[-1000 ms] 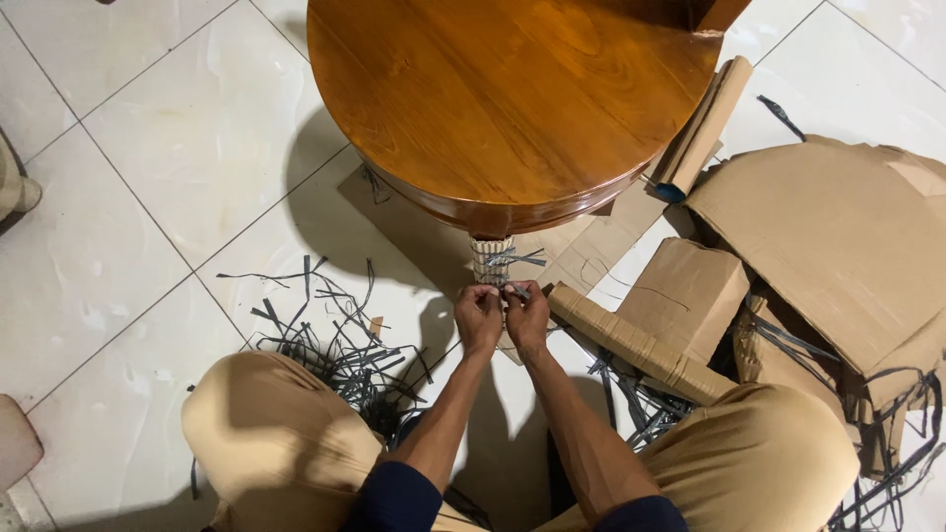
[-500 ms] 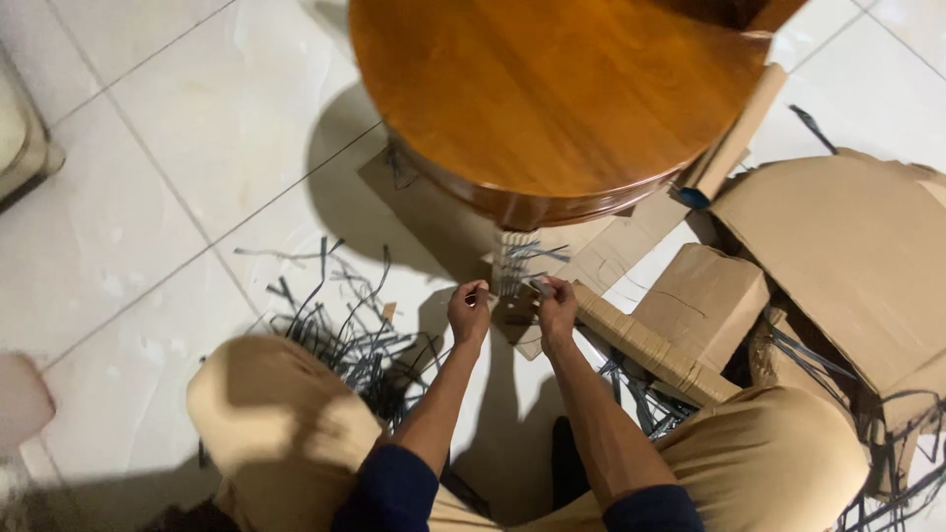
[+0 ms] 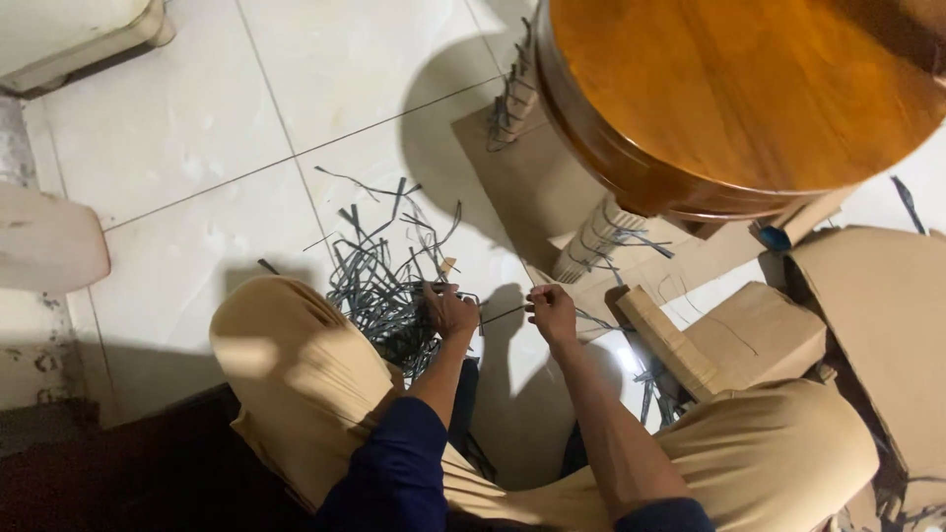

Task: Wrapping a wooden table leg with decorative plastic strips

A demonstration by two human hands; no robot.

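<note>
i see both hands pinching one dark strap (image 3: 503,314) taut: left hand (image 3: 448,307), right hand (image 3: 552,309). many cut straps (image 3: 379,281) already lie on the floor; the table leg (image 3: 591,241) remains cardboard-wrapped and strapped.

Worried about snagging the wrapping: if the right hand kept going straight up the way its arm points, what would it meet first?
Probably the cardboard-wrapped table leg with its loose grey straps, just beyond the right hand; the floor cardboard lies under it. Depth is hard to judge.
</note>
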